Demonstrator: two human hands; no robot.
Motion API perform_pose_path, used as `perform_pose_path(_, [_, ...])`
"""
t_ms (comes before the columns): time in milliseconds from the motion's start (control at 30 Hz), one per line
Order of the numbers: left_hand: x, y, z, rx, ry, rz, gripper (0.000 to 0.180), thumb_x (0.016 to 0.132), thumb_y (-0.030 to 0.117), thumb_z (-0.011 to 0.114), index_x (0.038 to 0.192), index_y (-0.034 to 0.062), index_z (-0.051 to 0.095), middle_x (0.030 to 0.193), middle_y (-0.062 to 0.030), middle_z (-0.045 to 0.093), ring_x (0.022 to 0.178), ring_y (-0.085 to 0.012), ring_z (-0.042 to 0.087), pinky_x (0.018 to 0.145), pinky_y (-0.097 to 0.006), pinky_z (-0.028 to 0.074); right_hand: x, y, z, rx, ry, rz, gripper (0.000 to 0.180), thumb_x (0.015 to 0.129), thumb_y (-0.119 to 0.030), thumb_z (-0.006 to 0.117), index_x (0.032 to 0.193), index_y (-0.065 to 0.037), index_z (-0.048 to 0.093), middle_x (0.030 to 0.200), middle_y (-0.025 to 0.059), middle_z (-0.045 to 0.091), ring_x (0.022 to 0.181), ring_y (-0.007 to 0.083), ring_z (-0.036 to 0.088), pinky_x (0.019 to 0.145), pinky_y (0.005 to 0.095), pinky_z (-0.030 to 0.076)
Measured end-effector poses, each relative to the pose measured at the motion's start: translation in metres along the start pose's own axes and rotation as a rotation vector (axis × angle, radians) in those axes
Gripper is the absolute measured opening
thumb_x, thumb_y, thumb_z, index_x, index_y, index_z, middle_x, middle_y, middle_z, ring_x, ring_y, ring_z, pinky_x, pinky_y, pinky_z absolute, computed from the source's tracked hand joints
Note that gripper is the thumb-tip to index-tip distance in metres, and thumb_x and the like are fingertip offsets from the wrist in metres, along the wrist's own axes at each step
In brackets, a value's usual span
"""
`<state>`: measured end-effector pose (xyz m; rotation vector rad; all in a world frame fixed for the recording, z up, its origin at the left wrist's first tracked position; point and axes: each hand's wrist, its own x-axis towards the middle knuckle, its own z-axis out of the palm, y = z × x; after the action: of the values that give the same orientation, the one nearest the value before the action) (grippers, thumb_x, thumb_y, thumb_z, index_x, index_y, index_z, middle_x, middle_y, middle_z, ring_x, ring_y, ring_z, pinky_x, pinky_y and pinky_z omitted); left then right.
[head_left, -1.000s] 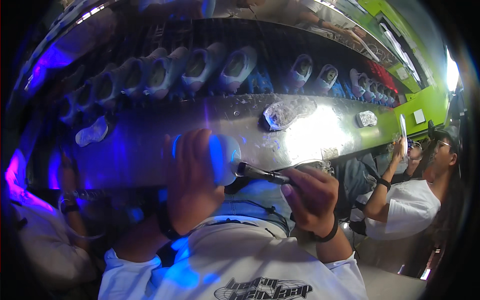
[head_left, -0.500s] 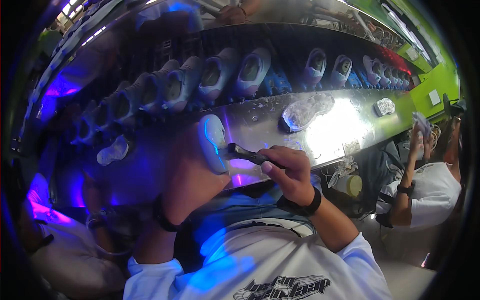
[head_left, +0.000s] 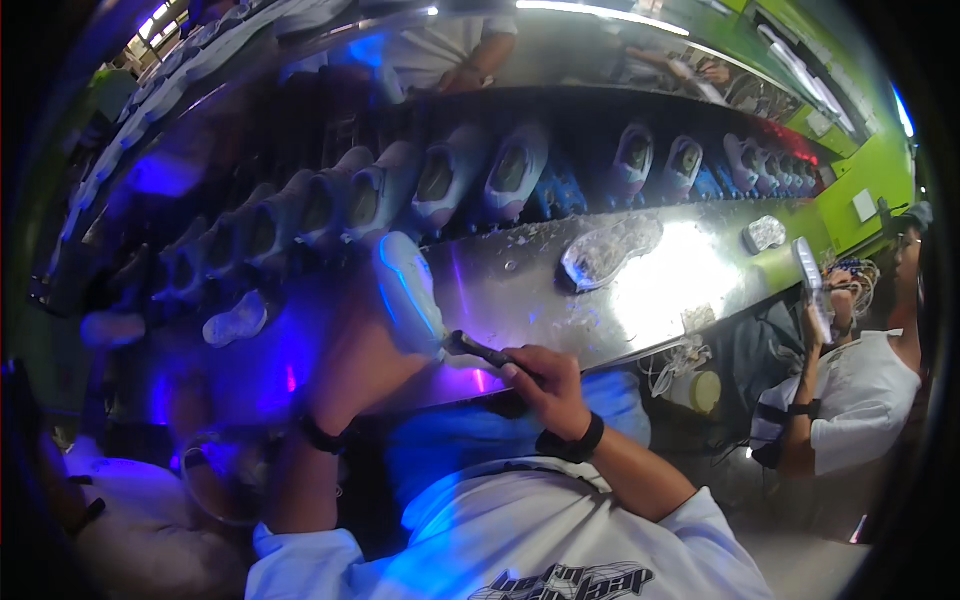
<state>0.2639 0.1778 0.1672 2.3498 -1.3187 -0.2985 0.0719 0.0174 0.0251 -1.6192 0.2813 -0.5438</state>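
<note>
My left hand (head_left: pixel 355 365) grips a white shoe sole (head_left: pixel 408 290) and holds it up above the near side of the metal bench. A glowing blue line runs along the sole's edge. In my right hand (head_left: pixel 552 388) is a dark-handled brush (head_left: pixel 482 349), its head touching or very close to the sole's lower end. The left fingers are blurred and partly behind the sole.
White shoes (head_left: pixel 515 175) stand in a long row on a dark conveyor behind the bench (head_left: pixel 480 250). Another sole (head_left: pixel 605 250) lies toward the right, and one (head_left: pixel 238 320) lies at left. A person (head_left: pixel 850 400) at right holds a sole; a yellowish tub (head_left: pixel 697 392) stands below the bench edge.
The sole has shifted left and tilted. The brush has moved down from the sole's side to its lower end. At right, the other person's sole has come into clearer view.
</note>
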Motion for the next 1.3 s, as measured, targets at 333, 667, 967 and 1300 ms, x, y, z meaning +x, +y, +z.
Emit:
perform_pose_path(333, [-0.040, -0.046, 0.021, -0.635, 0.183, -0.053, 0.115, 0.073, 0.006, 0.089, 0.166, 0.0032, 0.021, 0.154, -0.0128, 0.049, 0.140, -0.0234, 0.050, 0.118, -0.041, 0.039, -0.009, -0.060, -0.033, 0.009, -0.007, 0.146, 0.028, 0.100, -0.022, 0.071, 0.111, 0.004, 0.075, 0.081, 0.0149, 0.071, 0.068, 0.0145, 0.062, 0.061, 0.0324, 0.048])
perform_pose_path(667, [-0.078, 0.031, 0.025, -0.973, 0.022, -0.118, 0.111, 0.077, 0.019, 0.085, 0.165, -0.0015, 0.022, 0.160, -0.0126, 0.042, 0.147, -0.0236, 0.040, 0.124, -0.039, 0.028, 0.005, -0.112, -0.053, -0.277, -0.046, -0.099, 0.020, 0.097, -0.015, 0.070, 0.103, 0.003, 0.074, 0.075, 0.0158, 0.065, 0.063, 0.0284, 0.061, 0.058, 0.0385, 0.045])
perform_pose_path(967, [-0.078, 0.054, 0.011, -1.047, -0.025, -0.133, 0.105, 0.076, 0.019, 0.086, 0.162, -0.0026, 0.030, 0.156, -0.0133, 0.046, 0.145, -0.0253, 0.043, 0.123, -0.040, 0.030, -0.016, -0.131, -0.069, -0.408, -0.022, -0.140, 0.017, 0.093, -0.010, 0.073, 0.106, 0.001, 0.074, 0.071, 0.0132, 0.063, 0.055, 0.0253, 0.061, 0.052, 0.0354, 0.045])
perform_pose_path(1300, [-0.085, 0.049, 0.008, -1.139, 0.034, -0.277, 0.090, 0.080, 0.014, 0.085, 0.157, -0.0018, 0.041, 0.149, -0.0121, 0.054, 0.140, -0.0242, 0.048, 0.118, -0.040, 0.039, -0.032, -0.142, -0.076, -0.265, -0.138, -0.149, 0.018, 0.093, -0.009, 0.073, 0.103, 0.005, 0.073, 0.072, 0.0131, 0.064, 0.053, 0.0236, 0.060, 0.052, 0.0351, 0.045])
